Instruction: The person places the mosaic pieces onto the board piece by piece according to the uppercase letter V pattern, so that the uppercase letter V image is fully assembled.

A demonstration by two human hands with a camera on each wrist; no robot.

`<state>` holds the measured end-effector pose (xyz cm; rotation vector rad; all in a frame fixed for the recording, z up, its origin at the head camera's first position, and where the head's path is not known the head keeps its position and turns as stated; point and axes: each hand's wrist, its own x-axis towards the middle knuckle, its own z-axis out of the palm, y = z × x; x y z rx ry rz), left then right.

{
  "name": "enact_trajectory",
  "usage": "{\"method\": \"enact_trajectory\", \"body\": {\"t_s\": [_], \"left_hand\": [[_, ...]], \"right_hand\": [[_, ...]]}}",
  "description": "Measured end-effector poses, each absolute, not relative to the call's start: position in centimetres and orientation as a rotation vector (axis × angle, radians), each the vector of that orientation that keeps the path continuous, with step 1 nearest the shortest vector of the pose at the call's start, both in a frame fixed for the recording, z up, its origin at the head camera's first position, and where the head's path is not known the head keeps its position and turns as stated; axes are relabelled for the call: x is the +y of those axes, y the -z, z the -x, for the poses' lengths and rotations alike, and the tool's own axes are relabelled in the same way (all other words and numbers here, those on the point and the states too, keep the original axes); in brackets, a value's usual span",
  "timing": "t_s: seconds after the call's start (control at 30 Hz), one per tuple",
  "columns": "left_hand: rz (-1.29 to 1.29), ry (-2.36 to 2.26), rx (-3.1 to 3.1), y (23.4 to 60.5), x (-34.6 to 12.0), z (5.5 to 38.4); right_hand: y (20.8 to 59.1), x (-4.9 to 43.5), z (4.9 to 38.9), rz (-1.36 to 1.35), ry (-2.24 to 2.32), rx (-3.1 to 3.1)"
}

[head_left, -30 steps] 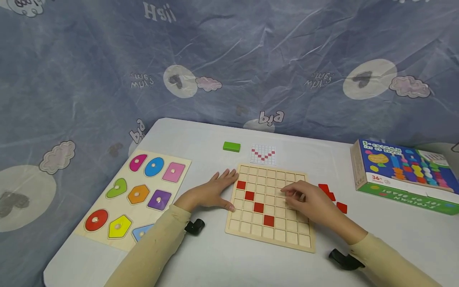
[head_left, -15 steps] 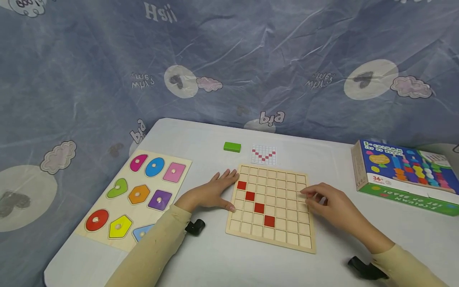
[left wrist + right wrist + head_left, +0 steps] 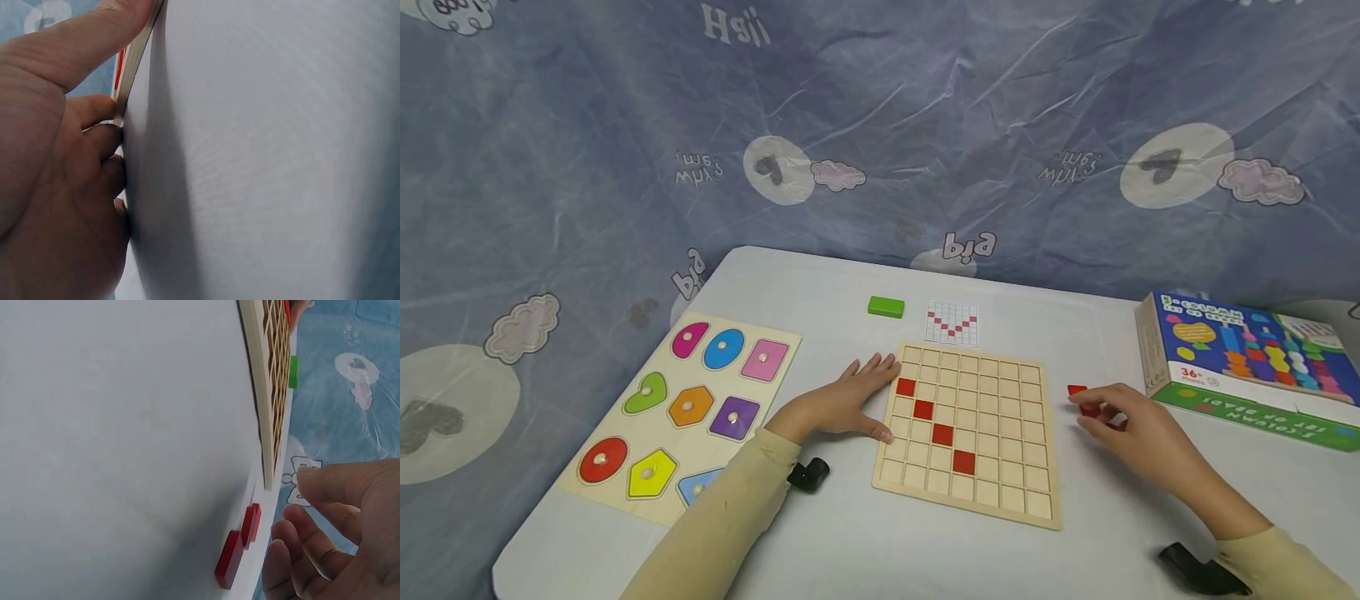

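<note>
A wooden grid board [image 3: 966,492] lies on the table, with several red square tiles [image 3: 942,435] set in a diagonal line of its cells. My left hand [image 3: 842,406] rests at the board's left edge, fingers spread, the thumb touching the rim. My right hand [image 3: 1131,423] hovers to the right of the board, above loose red tiles [image 3: 1077,390] that it partly hides. In the right wrist view its thumb and fingers are apart with nothing between them, and two red tiles [image 3: 229,559] lie on the table beside the fingers.
Behind the board lie a pattern card [image 3: 952,323] with a red V and a green block [image 3: 886,307]. A knobbed shape puzzle [image 3: 658,450] lies at the left. A bead toy box [image 3: 1255,367] stands at the right back, before a printed blue cloth [image 3: 880,100].
My right hand has moved right, from above the board to over the loose red tiles. The left hand and the set tiles stay as they were.
</note>
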<state>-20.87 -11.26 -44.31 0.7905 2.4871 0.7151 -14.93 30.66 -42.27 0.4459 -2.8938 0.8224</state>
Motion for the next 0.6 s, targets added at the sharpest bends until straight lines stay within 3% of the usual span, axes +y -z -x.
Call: {"method": "enact_trajectory", "body": {"t_s": [0.6], "left_hand": [[-0.782, -0.726, 2.485, 44.4, -11.4, 20.9]], "right_hand": [[43.6, 32.4, 15.8, -0.316, -0.751, -3.01]]}}
